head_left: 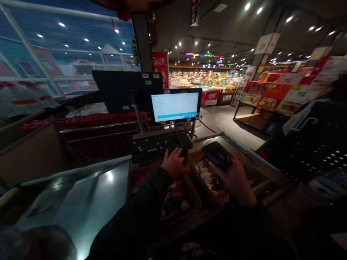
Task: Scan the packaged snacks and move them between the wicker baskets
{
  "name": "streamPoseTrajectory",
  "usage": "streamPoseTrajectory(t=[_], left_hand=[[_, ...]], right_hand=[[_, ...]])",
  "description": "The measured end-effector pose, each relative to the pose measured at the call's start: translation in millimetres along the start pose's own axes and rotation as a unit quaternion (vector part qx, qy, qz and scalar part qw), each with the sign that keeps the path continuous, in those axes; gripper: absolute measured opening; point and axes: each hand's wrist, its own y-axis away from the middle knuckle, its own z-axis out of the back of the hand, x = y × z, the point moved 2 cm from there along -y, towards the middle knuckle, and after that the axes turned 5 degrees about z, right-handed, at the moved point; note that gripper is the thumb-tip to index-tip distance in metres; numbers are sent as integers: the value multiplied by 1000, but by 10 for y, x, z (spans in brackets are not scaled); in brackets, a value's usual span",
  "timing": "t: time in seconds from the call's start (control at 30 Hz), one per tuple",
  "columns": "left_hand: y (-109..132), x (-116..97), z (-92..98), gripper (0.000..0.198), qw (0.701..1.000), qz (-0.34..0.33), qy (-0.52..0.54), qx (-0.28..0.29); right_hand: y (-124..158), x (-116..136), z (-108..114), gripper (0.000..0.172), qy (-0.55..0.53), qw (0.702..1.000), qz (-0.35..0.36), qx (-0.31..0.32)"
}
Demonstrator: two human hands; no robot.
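My left hand [173, 162] rests on the near edge of a black keyboard [159, 144], fingers spread flat on the keys. My right hand [234, 177] is closed around a black handheld barcode scanner [217, 154], held just right of the keyboard above wicker baskets of small packaged goods [208, 177]. A lit white register screen [175, 105] stands behind the keyboard.
A shiny steel checkout counter [86, 202] runs to my left. A second dark monitor [124, 90] faces away behind the screen. A person in a dark jacket [311, 144] stands at the right. Red promotional shelves [273, 94] and a produce area lie beyond.
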Motion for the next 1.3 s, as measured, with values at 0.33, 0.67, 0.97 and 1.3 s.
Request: streamPoseTrajectory(t=[0.33,0.67,0.97,1.3], left_hand=[[-1068,-824,-757,35,990,-114,-45,70],[-1596,-1182,-1358,23,982,-121,-97,112],[-1769,-1195,-1782,30,977,-87,-104,163],[-1793,-1117,-1932,36,974,-114,-82,179]], right_hand=[[141,-635,557,41,71,994,-64,-60],[-55,-1232,604,41,39,996,-58,-48],[-375,-1510,500,36,-1,998,-58,-28],[-521,-1726,309,39,-26,998,-55,-33]])
